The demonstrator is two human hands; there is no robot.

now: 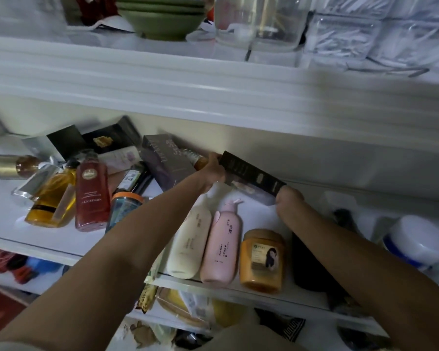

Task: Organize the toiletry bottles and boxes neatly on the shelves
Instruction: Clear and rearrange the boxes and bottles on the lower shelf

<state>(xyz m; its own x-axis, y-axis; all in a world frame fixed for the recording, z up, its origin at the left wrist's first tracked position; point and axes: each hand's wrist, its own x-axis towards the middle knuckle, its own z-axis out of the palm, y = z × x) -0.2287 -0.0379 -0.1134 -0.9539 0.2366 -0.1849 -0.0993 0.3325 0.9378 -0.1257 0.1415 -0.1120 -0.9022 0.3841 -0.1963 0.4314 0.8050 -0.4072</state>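
Note:
Both of my hands hold a long black box (pixel 251 177) tilted above the middle shelf (pixel 0 216). My left hand (pixel 212 173) grips its upper left end and my right hand (pixel 289 198) grips its lower right end. Below the box stand a cream bottle (pixel 190 244), a pink bottle (pixel 222 247) and an orange jar (pixel 262 259) in a row at the shelf's front. A grey-purple box (pixel 162 160) leans behind my left hand. Further left lie a red bottle (pixel 91 193), an amber bottle (pixel 51 198) and dark boxes (pixel 66 141) in a jumble.
A white and blue jar (pixel 416 239) and a black container (pixel 307 264) stand at the right of the shelf. The shelf above carries green bowls (pixel 160 19), a clear jar (pixel 259 21) and clear plastic boxes (pixel 345 39). Packets fill the lower shelf (pixel 188 305).

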